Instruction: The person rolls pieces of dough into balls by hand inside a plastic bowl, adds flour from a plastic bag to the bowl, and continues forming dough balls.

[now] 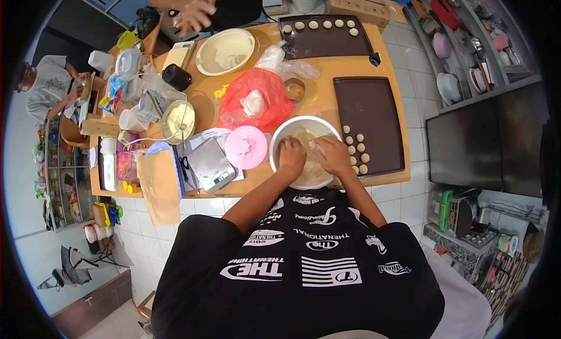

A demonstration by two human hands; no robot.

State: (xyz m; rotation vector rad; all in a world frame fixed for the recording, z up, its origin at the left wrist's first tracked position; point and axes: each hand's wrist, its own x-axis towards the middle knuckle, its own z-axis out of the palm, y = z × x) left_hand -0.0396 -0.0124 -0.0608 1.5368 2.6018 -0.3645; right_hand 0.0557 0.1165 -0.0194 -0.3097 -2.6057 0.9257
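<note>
Both of my hands are inside a white round bowl (275, 152) at the table's near edge. Pale dough residue or flour coats the bottom of the bowl. My left hand (292, 155) is at the left inner side, its fingers curled down and partly hidden. On the right, my right hand (329, 152) bends inward with pale dough on its fingertips. Whether either hand grips anything is unclear. Beyond the bowl, a lump of white dough (253, 103) rests on a red plastic bag (276, 89). Small dough balls (360, 147) lie on the dark baking tray (372, 106) to the right.
A pink lidded container (246, 147) and digital scale (211, 166) stand left of the bowl. Behind are a metal ring (294, 90), a cream basin (225, 52) and another tray (324, 43) with dough balls. One person's hands (195, 12) are across the table; another person (52, 87) is far left.
</note>
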